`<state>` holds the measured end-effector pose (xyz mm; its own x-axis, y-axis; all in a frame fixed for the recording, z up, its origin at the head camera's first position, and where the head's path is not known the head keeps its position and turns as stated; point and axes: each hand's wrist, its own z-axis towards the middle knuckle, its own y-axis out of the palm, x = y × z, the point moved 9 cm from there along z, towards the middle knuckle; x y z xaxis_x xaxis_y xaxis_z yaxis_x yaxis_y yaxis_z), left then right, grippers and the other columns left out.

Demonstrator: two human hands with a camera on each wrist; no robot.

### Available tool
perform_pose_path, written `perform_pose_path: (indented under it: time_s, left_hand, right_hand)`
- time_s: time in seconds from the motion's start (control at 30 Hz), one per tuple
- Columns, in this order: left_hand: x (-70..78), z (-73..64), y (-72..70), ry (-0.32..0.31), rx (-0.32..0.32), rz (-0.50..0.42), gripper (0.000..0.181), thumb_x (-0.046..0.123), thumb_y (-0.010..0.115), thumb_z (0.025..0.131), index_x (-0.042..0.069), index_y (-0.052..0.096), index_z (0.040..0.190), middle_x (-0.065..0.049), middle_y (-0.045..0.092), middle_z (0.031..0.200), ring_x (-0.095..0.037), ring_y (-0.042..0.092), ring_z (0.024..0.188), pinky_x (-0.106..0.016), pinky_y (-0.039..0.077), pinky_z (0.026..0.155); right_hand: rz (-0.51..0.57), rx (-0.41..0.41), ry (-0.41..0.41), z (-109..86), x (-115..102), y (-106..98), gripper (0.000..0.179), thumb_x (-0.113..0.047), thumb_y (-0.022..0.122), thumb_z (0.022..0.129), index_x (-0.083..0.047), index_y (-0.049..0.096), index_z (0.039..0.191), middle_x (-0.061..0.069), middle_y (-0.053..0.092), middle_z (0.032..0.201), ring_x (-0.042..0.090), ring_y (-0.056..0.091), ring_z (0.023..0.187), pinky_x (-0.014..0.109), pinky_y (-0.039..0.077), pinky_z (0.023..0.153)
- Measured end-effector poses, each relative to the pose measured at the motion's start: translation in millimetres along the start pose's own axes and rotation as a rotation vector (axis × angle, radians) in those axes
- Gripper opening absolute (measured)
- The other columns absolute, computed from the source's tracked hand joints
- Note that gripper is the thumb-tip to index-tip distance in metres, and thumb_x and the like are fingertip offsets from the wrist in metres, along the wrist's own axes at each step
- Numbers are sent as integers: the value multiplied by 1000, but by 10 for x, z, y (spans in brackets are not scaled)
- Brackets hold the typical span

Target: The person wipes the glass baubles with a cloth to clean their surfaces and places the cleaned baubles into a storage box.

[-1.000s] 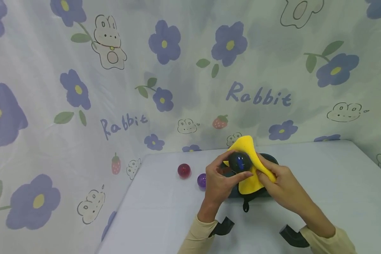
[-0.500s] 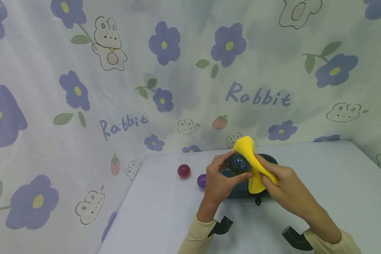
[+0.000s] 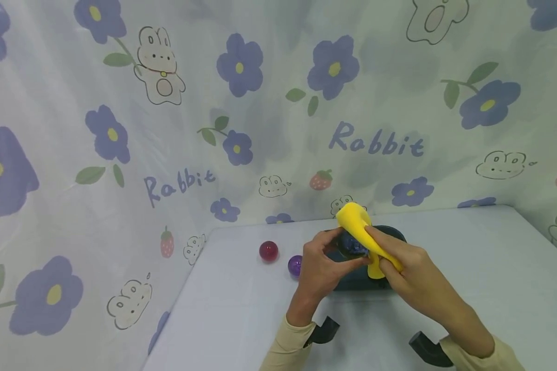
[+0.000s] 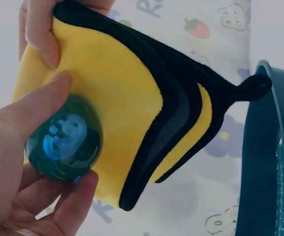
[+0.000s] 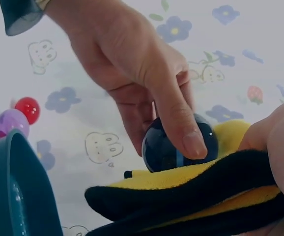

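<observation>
My left hand [image 3: 322, 263] holds a dark, shiny ball [image 4: 66, 140] between thumb and fingers; a bluish glint shows on it in the left wrist view. My right hand [image 3: 418, 268] pinches a folded yellow cloth [image 3: 359, 226] with black edging and a black hanging loop [image 4: 254, 87]. The cloth lies against the ball's right side and partly covers it in the head view. Both hands are above a dark teal basin [image 3: 359, 282], whose far side is partly hidden behind them. In the right wrist view the left thumb lies across the ball.
A red ball [image 3: 268, 251] and a purple ball [image 3: 295, 265] sit on the white table [image 3: 223, 319], left of the basin. A curtain [image 3: 278, 103] printed with rabbits and flowers hangs behind. Black curved pieces [image 3: 324, 331] are attached at both wrists.
The right hand has turned the cloth, which now looks narrower and folds over more of the ball's upper right. The left hand keeps its grip on the ball nearly in place.
</observation>
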<state>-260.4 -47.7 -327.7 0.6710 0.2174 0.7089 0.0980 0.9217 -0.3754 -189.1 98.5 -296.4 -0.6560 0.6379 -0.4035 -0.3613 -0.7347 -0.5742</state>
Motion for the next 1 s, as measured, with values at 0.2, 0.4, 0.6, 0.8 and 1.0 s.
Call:
perform_pose_path:
  time_s: [0.2,0.4,0.6,0.8,1.0]
  left_hand:
    - [91,-16,39,57,-17,25,64,19,94,76,12,67,135,-7,73,114,-14,67,105,-22,61,91]
    - [171,-27,31,143,9,47,65,17,94,75,9,68,134,-8,72,112,-12,65,99,-22,61,87]
    - [208,-37,21,194,27,38,68,14,95,73,8,68,134,-9,70,109,-16,66,99,-23,62,87]
    - [219,-48,-17,209,63,25,71,12,97,69,7,68,134,-9,69,101,-17,68,96,-26,64,83]
    - [216,-47,-35,233,87,-49,70,6,95,71,5,67,135,-12,71,103,-21,70,99,-31,65,83]
  right_hand:
    - [-4,4,-20,4,25,6,74,20,65,83,-6,52,151,24,64,140,11,58,82,7,47,66]
    - [72,-22,32,16,129,21,70,19,61,87,-6,51,152,24,65,139,-2,43,66,14,46,56]
    - [179,-47,117,7,234,47,61,14,57,92,-2,50,151,19,74,113,-3,41,56,17,45,49]
    - [237,-70,221,-12,299,93,53,6,56,99,1,49,151,6,65,84,-1,38,50,20,42,44]
    - [277,-87,275,-30,324,137,50,1,57,101,6,48,150,25,72,118,5,52,63,21,51,54]
